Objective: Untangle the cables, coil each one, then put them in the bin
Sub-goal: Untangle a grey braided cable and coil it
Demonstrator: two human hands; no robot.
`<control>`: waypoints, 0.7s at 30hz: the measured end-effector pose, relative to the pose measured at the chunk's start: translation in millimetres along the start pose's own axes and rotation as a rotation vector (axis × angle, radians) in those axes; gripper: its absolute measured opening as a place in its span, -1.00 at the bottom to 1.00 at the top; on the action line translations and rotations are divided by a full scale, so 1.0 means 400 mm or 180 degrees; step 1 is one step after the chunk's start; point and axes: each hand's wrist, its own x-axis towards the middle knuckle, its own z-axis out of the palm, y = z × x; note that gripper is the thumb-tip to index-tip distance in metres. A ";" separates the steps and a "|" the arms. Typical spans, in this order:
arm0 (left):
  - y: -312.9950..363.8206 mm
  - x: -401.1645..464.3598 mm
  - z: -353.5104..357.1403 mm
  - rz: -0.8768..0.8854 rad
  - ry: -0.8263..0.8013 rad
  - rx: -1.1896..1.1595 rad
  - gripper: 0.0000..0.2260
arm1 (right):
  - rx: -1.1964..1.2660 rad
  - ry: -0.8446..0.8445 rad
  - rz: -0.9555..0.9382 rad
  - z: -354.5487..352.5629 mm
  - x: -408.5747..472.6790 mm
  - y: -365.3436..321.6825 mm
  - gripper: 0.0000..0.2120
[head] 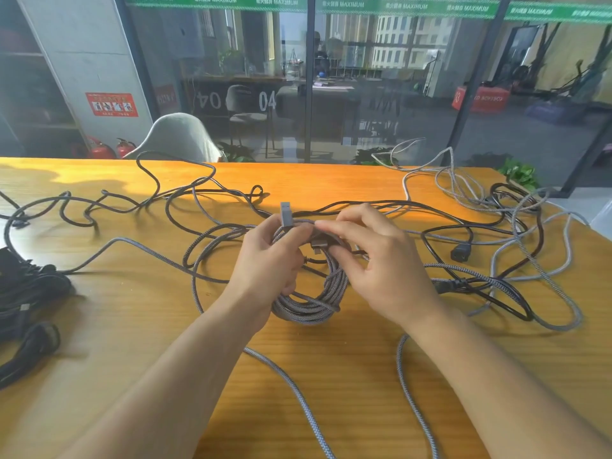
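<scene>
A grey braided cable wound into a coil (309, 306) hangs just above the wooden table (331, 376) at its middle. My left hand (268, 260) grips the top of the coil, and a grey USB plug (286, 213) sticks up above its fingers. My right hand (374, 263) pinches the coil's upper strands beside a second small plug (318, 244). Loose black and grey cables (480, 233) sprawl tangled across the table on both sides. No bin is in view.
Dark coiled cables (26, 303) lie at the table's left edge. A black power plug (460, 253) rests at the right. A grey chair (178, 137) stands behind the far edge, in front of a glass wall. Two grey cable strands (291, 389) trail toward me.
</scene>
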 end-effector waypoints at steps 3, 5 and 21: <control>-0.003 0.001 0.003 -0.0040 0.0075 -0.0007 -0.92 | -0.0691 0.0183 -0.0239 0.011 0.003 0.000 -0.65; -0.004 0.000 0.004 -0.0014 0.0024 0.0042 -0.91 | -0.0943 0.0384 -0.0403 0.020 0.006 -0.002 -0.70; 0.000 -0.001 0.006 0.0093 0.0058 0.0186 -0.85 | -0.0901 0.0411 -0.0480 0.041 0.007 -0.012 -0.82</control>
